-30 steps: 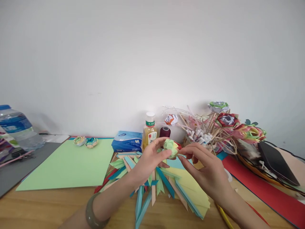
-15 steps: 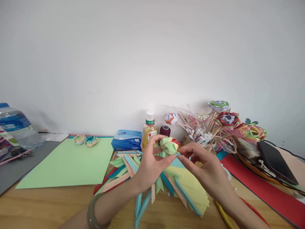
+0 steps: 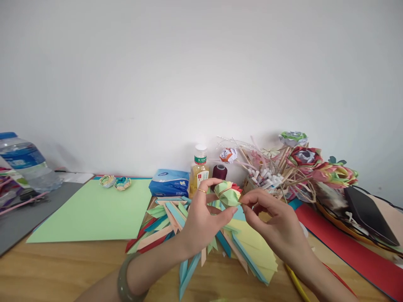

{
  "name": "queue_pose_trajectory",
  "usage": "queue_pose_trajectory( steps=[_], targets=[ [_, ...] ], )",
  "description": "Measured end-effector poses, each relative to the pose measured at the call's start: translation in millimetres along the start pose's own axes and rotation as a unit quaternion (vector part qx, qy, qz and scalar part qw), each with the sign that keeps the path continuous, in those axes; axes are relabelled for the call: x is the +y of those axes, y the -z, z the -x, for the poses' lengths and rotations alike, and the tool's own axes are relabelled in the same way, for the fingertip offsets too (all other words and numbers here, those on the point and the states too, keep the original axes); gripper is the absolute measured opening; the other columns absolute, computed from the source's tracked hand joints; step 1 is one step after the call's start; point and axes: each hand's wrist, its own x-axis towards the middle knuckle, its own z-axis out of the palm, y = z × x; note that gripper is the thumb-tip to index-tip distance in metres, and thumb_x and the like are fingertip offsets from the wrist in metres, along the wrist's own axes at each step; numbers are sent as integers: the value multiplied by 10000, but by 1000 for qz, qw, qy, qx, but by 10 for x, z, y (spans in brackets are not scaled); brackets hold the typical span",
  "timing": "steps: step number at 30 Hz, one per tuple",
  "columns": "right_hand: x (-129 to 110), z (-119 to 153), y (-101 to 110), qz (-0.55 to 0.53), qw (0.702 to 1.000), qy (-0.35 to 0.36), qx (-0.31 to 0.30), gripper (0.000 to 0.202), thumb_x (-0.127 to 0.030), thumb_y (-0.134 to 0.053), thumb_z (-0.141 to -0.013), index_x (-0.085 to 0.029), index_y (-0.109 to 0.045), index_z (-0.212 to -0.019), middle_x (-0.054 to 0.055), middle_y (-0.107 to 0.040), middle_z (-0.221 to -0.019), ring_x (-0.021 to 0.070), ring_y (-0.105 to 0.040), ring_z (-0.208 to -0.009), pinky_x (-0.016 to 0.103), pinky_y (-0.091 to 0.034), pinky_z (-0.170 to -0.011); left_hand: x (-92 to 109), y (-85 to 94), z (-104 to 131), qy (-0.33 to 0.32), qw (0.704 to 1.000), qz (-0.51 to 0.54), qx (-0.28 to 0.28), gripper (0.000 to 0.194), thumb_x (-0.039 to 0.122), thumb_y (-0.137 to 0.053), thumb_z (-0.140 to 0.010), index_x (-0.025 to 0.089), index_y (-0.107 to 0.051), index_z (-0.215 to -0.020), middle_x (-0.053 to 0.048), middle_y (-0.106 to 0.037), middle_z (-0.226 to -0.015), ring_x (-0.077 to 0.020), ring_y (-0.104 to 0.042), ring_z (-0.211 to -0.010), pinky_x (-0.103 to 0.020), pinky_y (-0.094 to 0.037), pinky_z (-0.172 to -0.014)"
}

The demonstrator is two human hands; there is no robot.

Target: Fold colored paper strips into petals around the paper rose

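Note:
A small paper flower (image 3: 228, 194), pale green with red and yellow petals, is held up at the centre. My left hand (image 3: 203, 218) grips it from the left between thumb and fingers. At its right edge my right hand (image 3: 270, 216) pinches a petal tip with thumb and forefinger. Under my hands, folded paper strips (image 3: 189, 272) in blue, green, peach and red fan out across the wooden table (image 3: 94, 268), beside pale yellow sheets (image 3: 261, 251).
Behind stand a blue tissue pack (image 3: 169, 183), a drink bottle (image 3: 199, 167) and a thread spool (image 3: 219, 172). Two paper flowers (image 3: 122, 183) lie on green paper (image 3: 94, 214). Finished flowers (image 3: 304, 156), red paper (image 3: 343, 247) and a black device (image 3: 371, 214) are at right.
My right thumb and forefinger have closed together at the flower's right edge. The flower has turned slightly in my left hand. The whole view has shifted a little.

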Motion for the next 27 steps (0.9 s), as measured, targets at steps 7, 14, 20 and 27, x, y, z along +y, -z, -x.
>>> queue_pose_trajectory(
  steps=[7,14,20,27],
  targets=[
    [-7,-30,33,-25,999,1,-29,163,-196,-525,-839,-206,-603,-696,10,-617,-688,148,-554,-629,246,-454,-553,5,2,-6,21,998,55,-12,498,273,-716,-724,272,-429,-1131,-6,-621,-958,-137,-594,-818,-225,-486,-678],
    [21,11,27,-15,998,66,-10,99,-136,-550,-832,-213,-586,-781,10,-615,-747,141,-545,-653,245,-448,-579,25,-12,9,13,997,77,-21,434,232,-690,-745,268,-445,-1102,-7,-563,-1035,-138,-561,-912,-214,-497,-669],
    [23,16,27,-19,997,69,-3,165,-77,-496,-823,-213,-556,-750,7,-604,-742,144,-558,-698,246,-440,-619,41,7,-10,38,996,69,-29,398,230,-687,-739,258,-464,-1067,3,-527,-1071,-124,-568,-859,-211,-491,-633],
    [6,20,26,-28,998,47,-12,154,-111,-513,-832,-215,-543,-722,-9,-567,-698,134,-523,-663,236,-423,-596,40,0,-9,44,997,63,-29,398,237,-695,-731,260,-469,-1059,12,-525,-1076,-116,-574,-846,-207,-490,-635]
  ],
)
